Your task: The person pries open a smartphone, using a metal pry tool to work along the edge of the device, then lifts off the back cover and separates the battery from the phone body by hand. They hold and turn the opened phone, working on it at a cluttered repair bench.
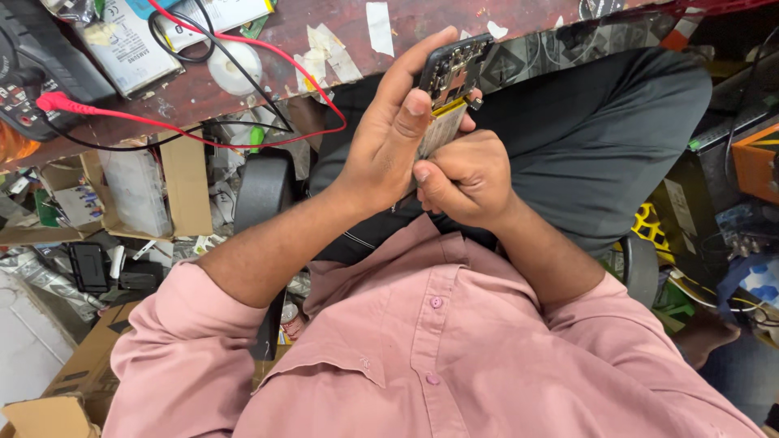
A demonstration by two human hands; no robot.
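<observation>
Head view, looking down: a person in a pink button-up shirt (422, 349) sits at a cluttered repair bench, both hands closed on an opened smartphone (451, 75) held over the lap, just off the near edge of the reddish wooden bench (324, 36). The phone's back cover is off; circuit board and metal shields show at the top, a yellowish battery (442, 130) below. Left hand (388, 150) wraps the handset from the side, fingers curled behind it, thumb pressed on the battery's upper edge. Right hand (469, 180) is bunched into a tight fist at the phone's lower end, thumb and fingertips pinched in against the battery's bottom; whether a tool sits in that pinch can't be told.

On the bench, well apart from the hands: red probe lead (203, 138) and black probe lead (268, 109) looping over the top, a multimeter (32, 73) at the far left corner, bits of torn tape. Cardboard boxes (182, 182) and spare parts crowd the floor below.

Risks, judged from this grip: phone is held in mid-air w/ no support, so a slip could drop it onto the floor clutter. Hard thumb pressure or prying at the battery could bend or puncture the cell, or tear a flex cable nearby.
</observation>
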